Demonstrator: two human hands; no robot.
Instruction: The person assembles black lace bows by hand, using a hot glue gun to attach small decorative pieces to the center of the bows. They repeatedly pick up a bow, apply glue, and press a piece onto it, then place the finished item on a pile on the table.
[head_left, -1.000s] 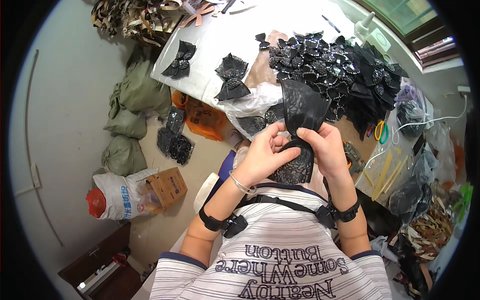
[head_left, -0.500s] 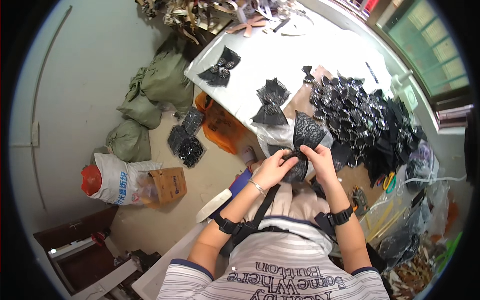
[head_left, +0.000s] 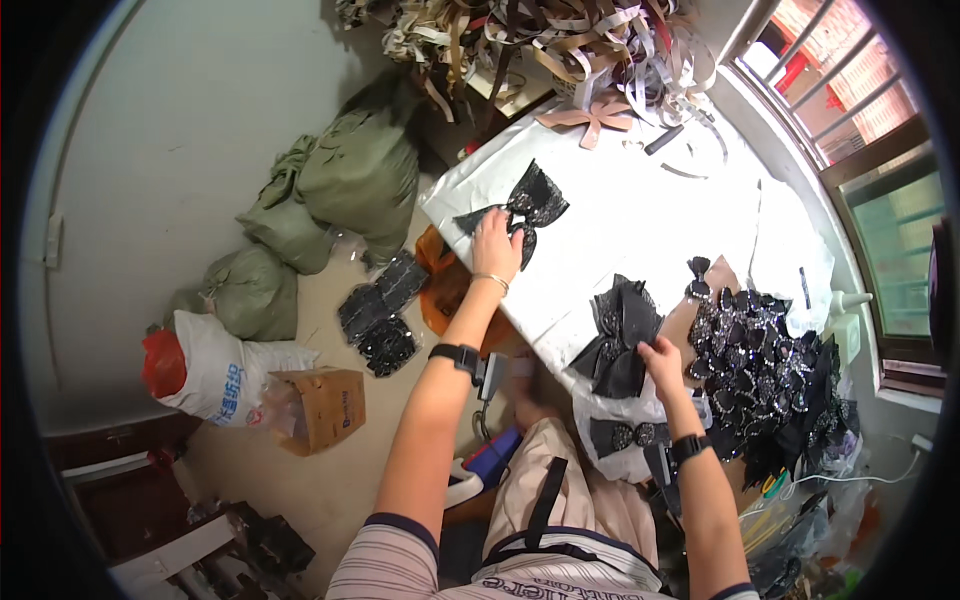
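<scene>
My left hand (head_left: 497,245) reaches over a black bow (head_left: 543,200) with lace and sparkling trim near the table's left edge. Its fingers rest across the bow's near side, with the thumb apart. My right hand (head_left: 662,366) pinches the right edge of another black bow (head_left: 622,325) between thumb and fingers, near the table's front edge. Dark layers spread below that bow, and I cannot tell whether they belong to a second one. Closer to my lap, one more dark sparkling bow (head_left: 628,436) lies on clear plastic.
A white-covered table (head_left: 690,220) carries a large heap of sparkling black bows (head_left: 755,370) at right. Fabric strips (head_left: 590,40) pile up at the back. Green sacks (head_left: 360,180), a cardboard box (head_left: 320,410) and packed black pieces (head_left: 380,315) are on the floor at left.
My hands were together on a black lace bow near my lap. They have parted: the left has moved far and left to the bow there, the right stays near the front. The view has shifted.
</scene>
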